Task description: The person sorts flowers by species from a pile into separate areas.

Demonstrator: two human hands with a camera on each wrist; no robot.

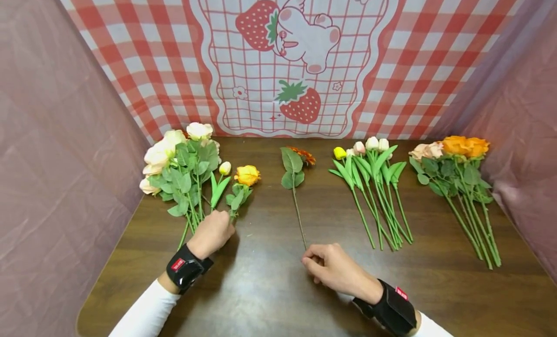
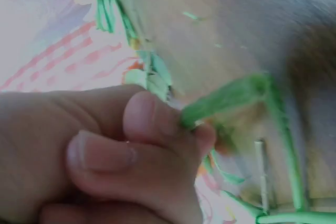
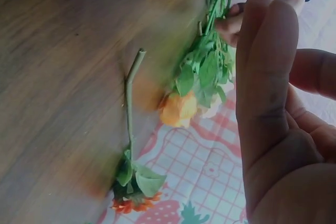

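Note:
My left hand (image 1: 213, 234) pinches a green stem (image 2: 226, 98) between thumb and fingers; I cannot tell which flower it belongs to. Just beyond that hand lie a yellow-orange rose (image 1: 247, 175) and a pale yellow tulip (image 1: 225, 168). A bunch of cream and pale pink roses (image 1: 163, 153) lies close on its left, lower stems partly hidden. My right hand (image 1: 337, 269) holds nothing, its fingers loosely bent. In front of it lies an orange-red flower (image 1: 306, 156) with two broad leaves; in the right wrist view its stem end (image 3: 140, 53) shows apart from the fingers.
Several white, pink and yellow tulips (image 1: 372, 143) lie right of centre, stems toward me. Farther right is a bunch of orange and beige roses (image 1: 465, 146). A checked strawberry cloth (image 1: 300, 105) hangs behind the wooden table (image 1: 270, 288), with pinkish curtains (image 1: 61, 148) at both sides.

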